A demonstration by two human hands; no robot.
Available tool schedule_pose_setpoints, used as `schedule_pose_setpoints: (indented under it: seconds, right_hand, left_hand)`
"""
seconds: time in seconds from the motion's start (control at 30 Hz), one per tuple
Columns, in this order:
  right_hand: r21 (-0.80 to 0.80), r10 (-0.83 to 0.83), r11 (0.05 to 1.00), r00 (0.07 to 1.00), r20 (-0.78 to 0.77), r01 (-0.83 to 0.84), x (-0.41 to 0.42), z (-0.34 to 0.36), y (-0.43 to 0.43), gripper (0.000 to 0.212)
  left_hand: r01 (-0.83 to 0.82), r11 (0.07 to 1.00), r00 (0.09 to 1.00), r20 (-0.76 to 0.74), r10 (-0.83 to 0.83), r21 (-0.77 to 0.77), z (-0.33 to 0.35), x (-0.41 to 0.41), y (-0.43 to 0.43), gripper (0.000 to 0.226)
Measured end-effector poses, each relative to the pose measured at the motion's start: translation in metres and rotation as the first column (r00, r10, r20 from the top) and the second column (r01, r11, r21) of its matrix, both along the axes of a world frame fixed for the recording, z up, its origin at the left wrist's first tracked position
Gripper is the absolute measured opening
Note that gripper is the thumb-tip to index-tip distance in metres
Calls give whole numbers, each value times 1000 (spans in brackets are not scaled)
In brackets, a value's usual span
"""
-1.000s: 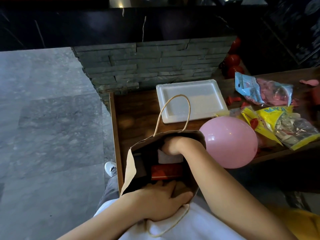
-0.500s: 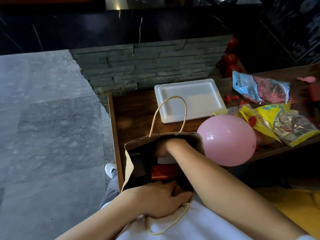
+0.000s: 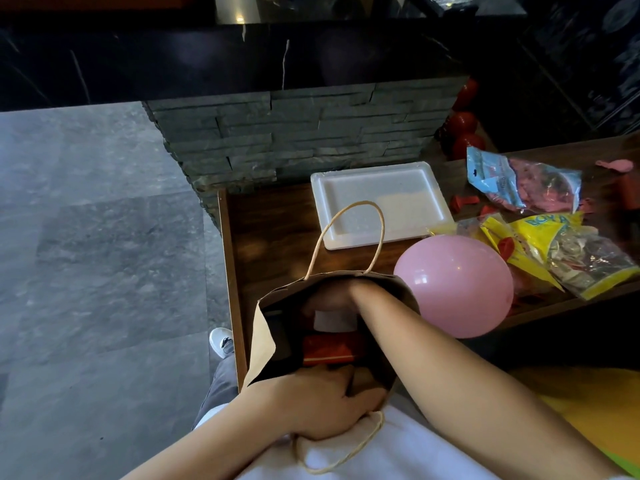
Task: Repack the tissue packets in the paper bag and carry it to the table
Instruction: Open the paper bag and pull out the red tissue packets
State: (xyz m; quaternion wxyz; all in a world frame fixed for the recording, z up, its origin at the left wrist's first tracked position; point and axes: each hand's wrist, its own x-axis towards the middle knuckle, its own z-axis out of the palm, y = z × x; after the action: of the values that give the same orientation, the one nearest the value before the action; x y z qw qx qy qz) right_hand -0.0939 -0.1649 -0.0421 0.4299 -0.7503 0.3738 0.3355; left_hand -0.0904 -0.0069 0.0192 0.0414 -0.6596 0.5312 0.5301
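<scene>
Two hands at one brown paper bag [image 3: 265, 336], which stands open at the near left corner of the wooden bench [image 3: 277, 233]. Left hand [image 3: 318, 403]: closed over the bag's near rim, thumb outside, fingers curled in. Right hand [image 3: 332, 294]: sunk inside the bag on a white tissue packet [image 3: 334, 322]; its grip is hidden and cannot be told. Red tissue packet [image 3: 329, 349]: lying lower in the bag. Pink balloon [image 3: 453, 284]: just beside the bag's right. White foam tray [image 3: 381, 202]: behind the bag.
</scene>
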Motion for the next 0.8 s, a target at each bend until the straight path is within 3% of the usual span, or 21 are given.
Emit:
schedule_pose_setpoints:
  seconds: [0.07,0.13,0.23,0.3,0.4,0.53,0.7,0.8]
  right_hand:
    - [-26,62,998,997,-51,-64,3,0,2,40]
    - [-46,80,995,993,-85,-84,2,1,-3,19]
    - [55,159,987,968,-196,-151,-3,11,-7,13]
    - [89,247,968,947,-204,-234,-5,14,-6,23]
    - [87,368,930,911,-184,-358,-6,28,-2,56]
    - [0,538,841,837,-98,-540,-8,42,-9,84]
    - [57,504,864,863,-44,-501,-8,45,-13,82]
    - [74,358,931,933,-12,-357,-7,44,-11,65]
  left_hand:
    - [6,1000,1000,-2,-6,0,1,0,0,51]
    - [8,1000,1000,-10,-8,-2,3,0,0,50]
    - [-10,1000,999,-53,10,8,4,1,1,49]
    - [-13,1000,997,-72,14,13,4,1,1,54]
    - [9,1000,1000,-27,-9,8,1,1,1,65]
    - [5,1000,1000,-8,-5,-1,-1,1,1,66]
    - [-18,993,1000,1,18,-118,3,3,2,44]
    - [0,970,994,110,28,-245,2,5,2,52]
